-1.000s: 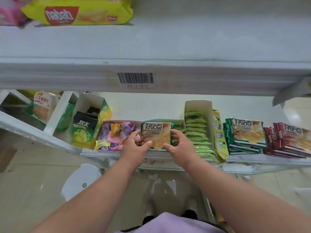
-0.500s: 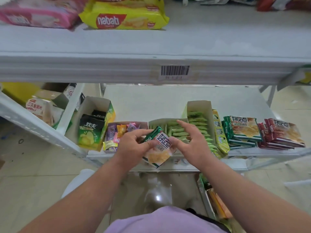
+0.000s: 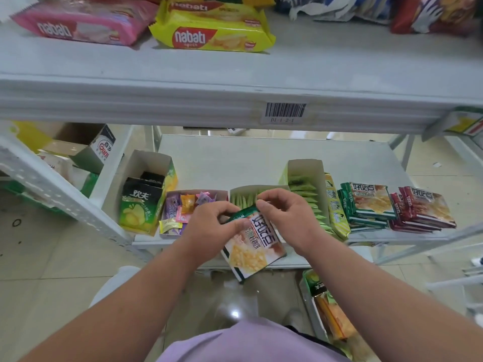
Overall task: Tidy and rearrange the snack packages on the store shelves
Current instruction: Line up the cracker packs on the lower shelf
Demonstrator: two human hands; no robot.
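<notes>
A green-edged cracker pack (image 3: 252, 244) hangs tilted in front of the lower shelf (image 3: 261, 163). My left hand (image 3: 209, 226) pinches its top left corner and my right hand (image 3: 287, 218) pinches its top edge from the right. Behind my hands stands an open carton of green sachets (image 3: 243, 197). A taller carton of green sachets (image 3: 305, 184) stands to its right. Further right lie a stack of green cracker packs (image 3: 366, 202) and a stack of red cracker packs (image 3: 423, 207).
Left of my hands are a tray of mixed candies (image 3: 183, 205) and an open chip carton (image 3: 146, 197). The upper shelf (image 3: 235, 74) carries a pink wafer bag (image 3: 83, 19) and a yellow wafer bag (image 3: 211, 30). A box of snacks (image 3: 329, 314) sits on the floor at lower right.
Both hands lifted the cracker pack off the shelf front and tilted it toward me. My right hand moved from the pack's side to its top edge. The view rose.
</notes>
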